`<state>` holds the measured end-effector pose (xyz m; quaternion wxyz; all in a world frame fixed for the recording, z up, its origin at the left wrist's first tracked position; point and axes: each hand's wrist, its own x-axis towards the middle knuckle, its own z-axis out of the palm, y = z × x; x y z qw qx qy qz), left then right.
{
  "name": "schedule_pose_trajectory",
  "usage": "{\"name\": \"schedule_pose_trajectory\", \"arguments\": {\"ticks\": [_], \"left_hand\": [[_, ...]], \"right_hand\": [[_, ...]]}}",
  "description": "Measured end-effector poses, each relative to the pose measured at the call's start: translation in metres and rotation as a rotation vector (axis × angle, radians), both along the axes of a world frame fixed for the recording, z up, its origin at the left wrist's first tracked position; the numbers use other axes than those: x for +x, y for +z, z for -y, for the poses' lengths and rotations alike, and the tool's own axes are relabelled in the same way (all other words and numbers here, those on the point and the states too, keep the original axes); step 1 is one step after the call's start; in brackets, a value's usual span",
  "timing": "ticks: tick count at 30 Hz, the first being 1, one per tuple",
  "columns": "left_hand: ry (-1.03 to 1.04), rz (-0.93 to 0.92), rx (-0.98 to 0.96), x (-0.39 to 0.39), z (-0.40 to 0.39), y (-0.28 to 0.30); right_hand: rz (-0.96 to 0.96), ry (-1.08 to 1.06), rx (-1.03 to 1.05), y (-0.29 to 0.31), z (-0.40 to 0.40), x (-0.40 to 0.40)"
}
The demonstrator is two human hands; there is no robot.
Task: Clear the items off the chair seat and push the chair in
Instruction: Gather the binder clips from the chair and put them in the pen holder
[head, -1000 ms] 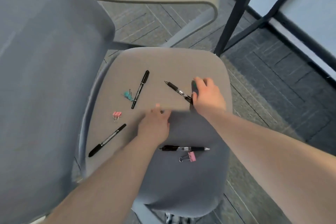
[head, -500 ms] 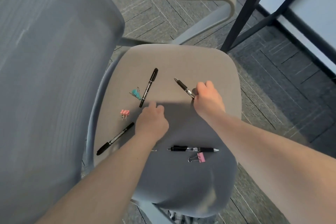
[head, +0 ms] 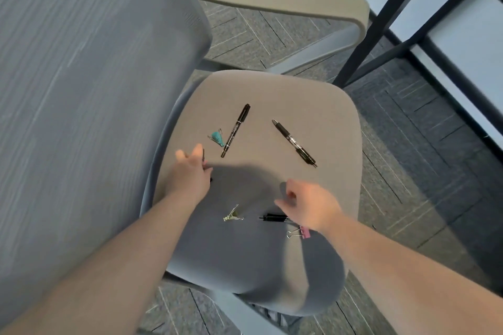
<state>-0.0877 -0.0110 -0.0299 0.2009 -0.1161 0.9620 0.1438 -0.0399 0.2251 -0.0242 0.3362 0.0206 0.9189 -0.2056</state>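
Head view: black pen (head: 275, 218) under right hand (head: 310, 205).

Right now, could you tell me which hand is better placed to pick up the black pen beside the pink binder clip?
Right. The right hand hovers directly over the black pen beside the pink binder clip, while the left hand is across the seat and seems occupied with another pen.

Your widest open patch of chair seat (head: 313, 95) lies toward 12 o'clock, beyond the marker (head: 235, 130) and pen (head: 294, 143). At 9 o'clock the backrest (head: 81, 90) walls you off. At 1 o'clock the armrest (head: 285, 0) and a dark desk leg (head: 381, 19) bar passage. Bare seat also lies toward 6 o'clock, below the clips (head: 233, 216).
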Motion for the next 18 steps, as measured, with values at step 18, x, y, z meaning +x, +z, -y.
{"name": "schedule_pose_trajectory", "arguments": {"ticks": [18], "left_hand": [[-0.111, 0.134, -0.018, 0.007, -0.01, -0.023]], "right_hand": [[-0.075, 0.595, 0.22, -0.004, -0.011, 0.052]]}}
